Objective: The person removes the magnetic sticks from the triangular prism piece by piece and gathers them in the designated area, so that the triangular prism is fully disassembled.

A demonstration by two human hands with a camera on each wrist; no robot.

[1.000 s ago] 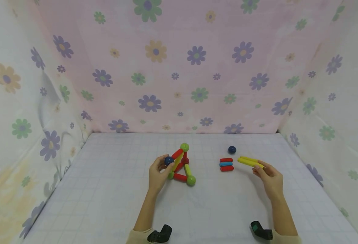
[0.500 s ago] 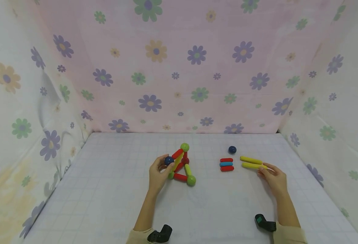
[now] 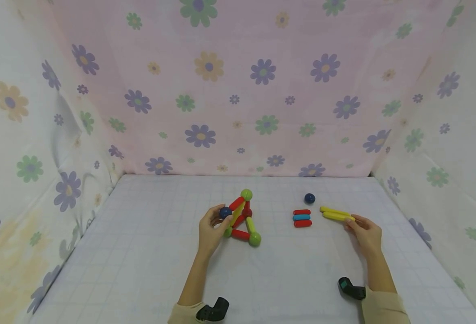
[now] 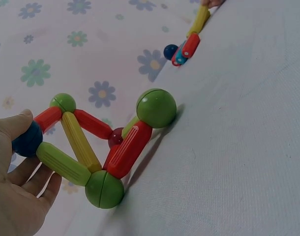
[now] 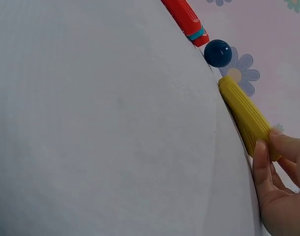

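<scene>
In the head view my left hand (image 3: 210, 231) holds a dark blue ball (image 3: 225, 213), one corner of a frame built from toy rods and balls. The left wrist view shows green balls (image 4: 157, 108), red rods (image 4: 131, 150), a yellow rod (image 4: 81, 142) and a light green rod (image 4: 64, 163) joined together, with the thumb and fingers around the blue ball. At the right, my right hand (image 3: 366, 231) pinches the near end of a yellow rod (image 3: 336, 216). A second yellow rod (image 3: 330, 209) lies right alongside it, partly hidden behind it in the right wrist view.
Left of the yellow rods, two red rods (image 3: 302, 223) and a light blue rod (image 3: 301, 217) lie in a row on the white table (image 3: 140, 270). Behind them sits a loose dark blue ball (image 3: 309, 198). Flowered cloth (image 3: 262, 112) walls the back and sides.
My right hand has shifted slightly right with a yellow rod. The two yellow rods stood a little apart half a second ago and are now side by side. The left hand stays put.
</scene>
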